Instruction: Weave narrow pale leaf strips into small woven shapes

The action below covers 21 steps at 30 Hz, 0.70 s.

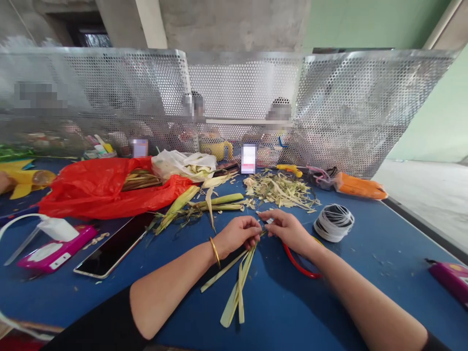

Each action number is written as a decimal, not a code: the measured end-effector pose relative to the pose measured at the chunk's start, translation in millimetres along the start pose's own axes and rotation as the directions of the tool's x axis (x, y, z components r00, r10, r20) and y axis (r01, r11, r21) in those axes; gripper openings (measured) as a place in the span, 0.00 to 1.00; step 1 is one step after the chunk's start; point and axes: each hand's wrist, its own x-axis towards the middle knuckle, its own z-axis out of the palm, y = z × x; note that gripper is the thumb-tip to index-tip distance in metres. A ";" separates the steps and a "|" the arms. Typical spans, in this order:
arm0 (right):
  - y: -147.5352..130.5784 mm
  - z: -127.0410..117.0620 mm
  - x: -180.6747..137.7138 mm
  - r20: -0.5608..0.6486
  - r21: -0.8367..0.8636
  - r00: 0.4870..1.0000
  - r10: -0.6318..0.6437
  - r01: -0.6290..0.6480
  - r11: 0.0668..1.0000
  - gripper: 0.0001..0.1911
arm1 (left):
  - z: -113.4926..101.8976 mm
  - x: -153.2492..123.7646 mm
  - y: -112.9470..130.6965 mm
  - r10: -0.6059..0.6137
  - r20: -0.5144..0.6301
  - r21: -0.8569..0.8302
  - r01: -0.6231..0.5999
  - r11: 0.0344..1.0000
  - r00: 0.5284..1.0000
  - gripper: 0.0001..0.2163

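Note:
My left hand (239, 235) is closed in a pinch on the top ends of several pale green leaf strips (237, 285) that trail toward me over the blue table (278, 302). My right hand (285, 228) meets it fingertip to fingertip, pinched on the same strip ends together with something small and pale that I cannot make out. A gold bangle sits on my left wrist. A red-handled tool (300, 265) lies under my right wrist. A roll of white band (333, 222) rests just right of my right hand.
Long green leaves (199, 204) and a heap of leaf trimmings (280, 190) lie beyond my hands. A red plastic bag (98, 187), a white bag (183, 163), a tablet (113, 246), pink cases (54, 248), an orange packet (358, 186). A perforated metal screen (237, 92) stands behind, with people beyond it.

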 end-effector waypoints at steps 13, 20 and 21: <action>5.2 6.4 -0.5 0.013 -0.197 0.999 -0.052 0.053 0.979 0.06 | -0.2 -1.2 4.3 -0.056 -0.070 -0.069 0.051 0.996 0.996 0.15; 1.3 6.9 -3.1 -0.029 -0.285 0.994 -0.106 0.094 0.954 0.07 | -1.4 0.4 4.4 -0.082 -0.164 -0.073 0.071 0.995 0.983 0.12; 0.7 7.1 -3.7 -0.027 -0.294 0.993 -0.115 0.102 0.950 0.06 | -1.4 0.7 4.0 -0.081 -0.172 -0.070 0.070 0.995 0.982 0.12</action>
